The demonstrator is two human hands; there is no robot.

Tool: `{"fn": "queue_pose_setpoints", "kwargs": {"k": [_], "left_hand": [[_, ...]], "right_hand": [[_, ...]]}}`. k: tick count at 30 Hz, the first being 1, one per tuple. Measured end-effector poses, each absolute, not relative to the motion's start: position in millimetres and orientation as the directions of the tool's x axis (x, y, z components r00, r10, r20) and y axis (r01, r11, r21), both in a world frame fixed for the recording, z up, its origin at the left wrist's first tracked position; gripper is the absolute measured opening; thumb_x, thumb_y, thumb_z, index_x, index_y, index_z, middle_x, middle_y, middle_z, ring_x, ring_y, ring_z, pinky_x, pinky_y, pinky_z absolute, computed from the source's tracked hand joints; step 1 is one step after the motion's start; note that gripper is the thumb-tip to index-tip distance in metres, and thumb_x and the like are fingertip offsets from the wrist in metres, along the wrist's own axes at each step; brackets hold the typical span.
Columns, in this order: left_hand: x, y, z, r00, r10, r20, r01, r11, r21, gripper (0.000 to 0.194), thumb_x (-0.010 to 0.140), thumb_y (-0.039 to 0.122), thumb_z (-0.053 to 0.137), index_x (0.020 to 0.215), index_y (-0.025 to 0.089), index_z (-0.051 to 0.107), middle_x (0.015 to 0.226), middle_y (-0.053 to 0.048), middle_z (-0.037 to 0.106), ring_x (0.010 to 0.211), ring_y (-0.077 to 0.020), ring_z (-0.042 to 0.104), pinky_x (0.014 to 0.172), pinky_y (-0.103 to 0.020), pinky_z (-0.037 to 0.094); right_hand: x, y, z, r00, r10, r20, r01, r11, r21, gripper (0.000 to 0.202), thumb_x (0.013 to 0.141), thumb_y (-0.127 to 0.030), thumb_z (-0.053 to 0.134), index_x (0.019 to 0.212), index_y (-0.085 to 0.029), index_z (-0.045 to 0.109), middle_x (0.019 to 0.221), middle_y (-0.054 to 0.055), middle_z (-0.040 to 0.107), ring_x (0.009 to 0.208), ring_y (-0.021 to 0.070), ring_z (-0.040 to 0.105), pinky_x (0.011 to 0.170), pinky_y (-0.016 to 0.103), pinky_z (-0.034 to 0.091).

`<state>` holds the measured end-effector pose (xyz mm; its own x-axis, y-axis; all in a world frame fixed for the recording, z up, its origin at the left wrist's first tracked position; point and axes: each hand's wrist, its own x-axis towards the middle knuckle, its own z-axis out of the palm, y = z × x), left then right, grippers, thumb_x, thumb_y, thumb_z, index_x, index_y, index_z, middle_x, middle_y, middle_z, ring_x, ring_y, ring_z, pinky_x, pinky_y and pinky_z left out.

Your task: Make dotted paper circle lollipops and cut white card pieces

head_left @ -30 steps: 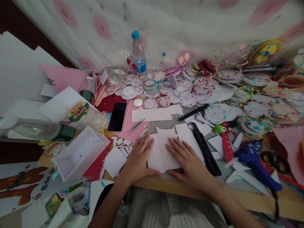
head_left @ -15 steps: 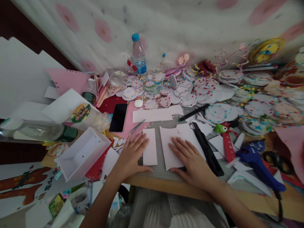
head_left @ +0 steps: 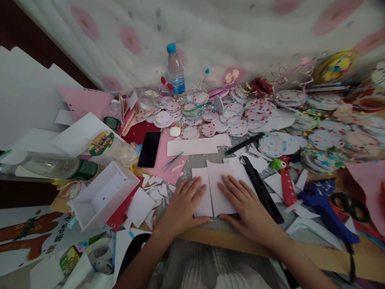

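My left hand (head_left: 184,205) lies flat with fingers stretched on a narrow white paper piece (head_left: 207,202). My right hand (head_left: 244,204) rests, fingers spread, on a wider white paper piece (head_left: 215,173). The long edges of the two pieces meet, or nearly so, near the table's front edge. Beyond the wider piece another white sheet (head_left: 240,167) shows partly. A black bar-shaped tool (head_left: 262,189) lies right of my right hand. Past my left hand, tweezers (head_left: 173,159) lie on pink paper (head_left: 173,172).
A long white strip (head_left: 195,145), a phone (head_left: 149,149) and a black pen (head_left: 245,143) lie further back. Many decorated paper discs (head_left: 236,126) and a water bottle (head_left: 176,72) line the rear. An open white box (head_left: 105,196) stands left; a blue glue gun (head_left: 329,212) lies right.
My left hand has slid to the right with the narrow paper piece, closing the gap to the wider piece. My right hand and the wider piece have shifted only slightly.
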<state>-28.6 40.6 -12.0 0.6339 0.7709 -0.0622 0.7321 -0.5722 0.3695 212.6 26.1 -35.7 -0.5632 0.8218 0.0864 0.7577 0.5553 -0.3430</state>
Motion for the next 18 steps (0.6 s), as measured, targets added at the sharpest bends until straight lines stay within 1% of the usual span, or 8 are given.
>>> {"fn": "queue_pose_setpoints", "kwargs": {"k": [2, 6, 8, 11, 13, 15, 17, 18], "left_hand": [[-34.5, 36.8, -11.2, 0.623, 0.778, -0.077, 0.740, -0.555, 0.381, 0.091, 0.073, 0.065, 0.064, 0.144, 0.017, 0.035, 0.152, -0.016, 0.031, 0.140, -0.0325, 0.029, 0.115, -0.051, 0.023], [-51.2, 31.3, -15.5, 0.557, 0.824, -0.104, 0.794, -0.491, 0.360, 0.102, 0.070, 0.064, 0.067, 0.149, 0.018, 0.021, 0.157, -0.016, 0.019, 0.142, -0.0333, 0.024, 0.112, -0.049, 0.029], [-60.7, 32.3, -16.5, 0.536, 0.838, -0.102, 0.811, -0.476, 0.341, 0.106, 0.068, 0.066, 0.068, 0.150, 0.018, 0.019, 0.156, -0.016, 0.021, 0.142, -0.0342, 0.024, 0.113, -0.052, 0.028], [-72.5, 37.0, -12.8, 0.539, 0.838, -0.086, 0.809, -0.487, 0.329, 0.110, 0.064, 0.068, 0.069, 0.149, 0.017, 0.021, 0.154, -0.017, 0.027, 0.140, -0.0356, 0.028, 0.114, -0.054, 0.024], [-75.9, 39.5, -8.9, 0.543, 0.837, -0.061, 0.805, -0.499, 0.322, 0.102, 0.068, 0.065, 0.069, 0.147, 0.017, 0.027, 0.152, -0.017, 0.031, 0.139, -0.0352, 0.031, 0.113, -0.054, 0.025], [-74.6, 40.3, -6.7, 0.576, 0.818, -0.004, 0.780, -0.547, 0.304, 0.079, 0.079, 0.055, 0.064, 0.143, 0.018, 0.036, 0.148, -0.016, 0.040, 0.135, -0.0319, 0.038, 0.112, -0.051, 0.030], [-68.9, 39.4, -7.1, 0.601, 0.790, 0.120, 0.748, -0.610, 0.263, 0.054, 0.089, 0.042, 0.058, 0.135, 0.018, 0.046, 0.139, -0.014, 0.052, 0.129, -0.0279, 0.047, 0.109, -0.047, 0.037], [-64.9, 38.4, -7.9, 0.596, 0.778, 0.200, 0.741, -0.628, 0.237, 0.046, 0.091, 0.036, 0.056, 0.132, 0.016, 0.050, 0.134, -0.014, 0.057, 0.126, -0.0267, 0.051, 0.107, -0.046, 0.040]], "right_hand": [[210.5, 24.2, -35.2, -0.572, 0.816, 0.086, 0.752, 0.563, -0.342, 0.071, 0.089, -0.043, 0.053, 0.149, -0.016, 0.027, 0.157, 0.013, 0.020, 0.144, 0.0281, 0.018, 0.113, 0.051, 0.028], [208.0, 23.1, -35.7, -0.562, 0.821, 0.097, 0.759, 0.559, -0.334, 0.072, 0.089, -0.044, 0.053, 0.149, -0.015, 0.028, 0.157, 0.014, 0.020, 0.144, 0.0275, 0.018, 0.113, 0.050, 0.029], [207.8, 23.1, -36.9, -0.558, 0.824, 0.102, 0.760, 0.556, -0.336, 0.072, 0.088, -0.045, 0.054, 0.149, -0.015, 0.028, 0.157, 0.014, 0.021, 0.144, 0.0275, 0.019, 0.113, 0.050, 0.030], [208.1, 22.8, -39.2, -0.550, 0.829, 0.105, 0.763, 0.549, -0.341, 0.073, 0.088, -0.047, 0.054, 0.148, -0.015, 0.028, 0.157, 0.014, 0.021, 0.144, 0.0282, 0.020, 0.112, 0.050, 0.030], [208.2, 22.6, -40.4, -0.542, 0.833, 0.108, 0.768, 0.543, -0.340, 0.073, 0.088, -0.048, 0.054, 0.148, -0.016, 0.029, 0.157, 0.014, 0.020, 0.144, 0.0287, 0.020, 0.112, 0.050, 0.030], [208.0, 22.6, -40.9, -0.540, 0.834, 0.111, 0.771, 0.543, -0.333, 0.074, 0.088, -0.049, 0.054, 0.148, -0.016, 0.029, 0.157, 0.015, 0.021, 0.144, 0.0288, 0.021, 0.112, 0.050, 0.031], [207.9, 22.9, -40.8, -0.544, 0.832, 0.109, 0.773, 0.547, -0.321, 0.074, 0.088, -0.050, 0.053, 0.148, -0.015, 0.029, 0.157, 0.015, 0.021, 0.144, 0.0286, 0.020, 0.112, 0.050, 0.031], [207.9, 23.0, -40.6, -0.548, 0.830, 0.107, 0.773, 0.551, -0.314, 0.073, 0.088, -0.050, 0.052, 0.148, -0.014, 0.029, 0.157, 0.015, 0.021, 0.144, 0.0284, 0.020, 0.112, 0.050, 0.031]]}}
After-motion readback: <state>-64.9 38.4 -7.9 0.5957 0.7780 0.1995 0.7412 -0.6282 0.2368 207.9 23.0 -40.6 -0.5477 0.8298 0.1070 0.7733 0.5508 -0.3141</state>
